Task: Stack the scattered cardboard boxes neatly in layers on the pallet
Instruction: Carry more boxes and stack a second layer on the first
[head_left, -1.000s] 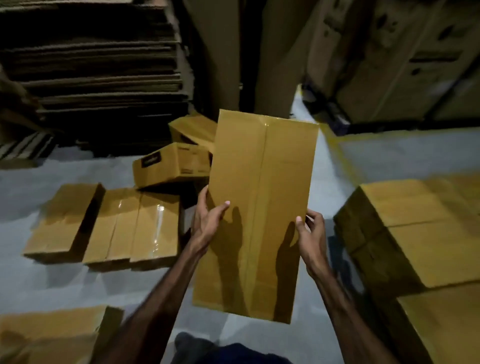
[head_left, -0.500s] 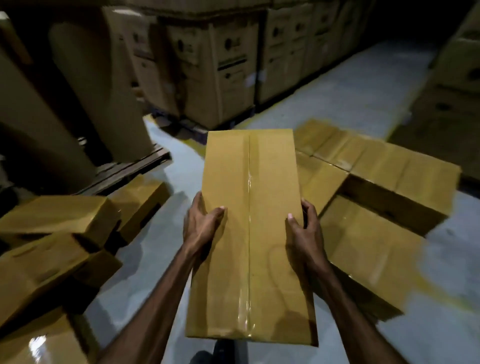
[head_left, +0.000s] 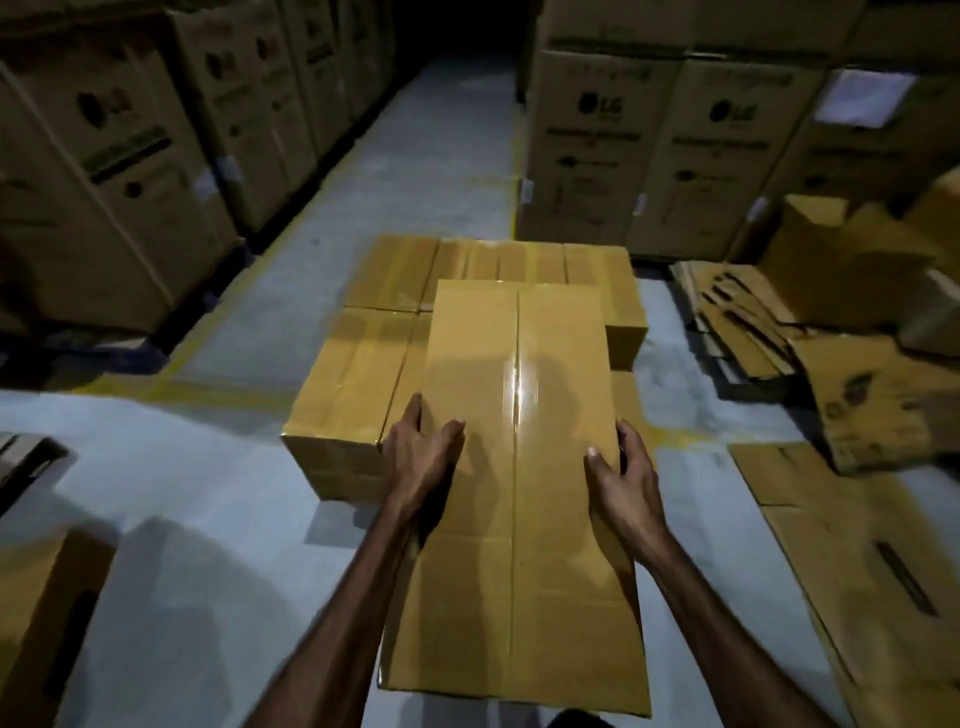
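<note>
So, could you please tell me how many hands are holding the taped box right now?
2. The left hand grips the left edge of the taped box, and the right hand grips its right edge, thumbs on top. No other hand shows.

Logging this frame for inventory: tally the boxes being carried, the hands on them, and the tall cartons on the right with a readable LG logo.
Carried box: 1
Hands gripping it: 2, left hand and right hand
Tall LG-logo cartons: 2
Total: 5
</note>
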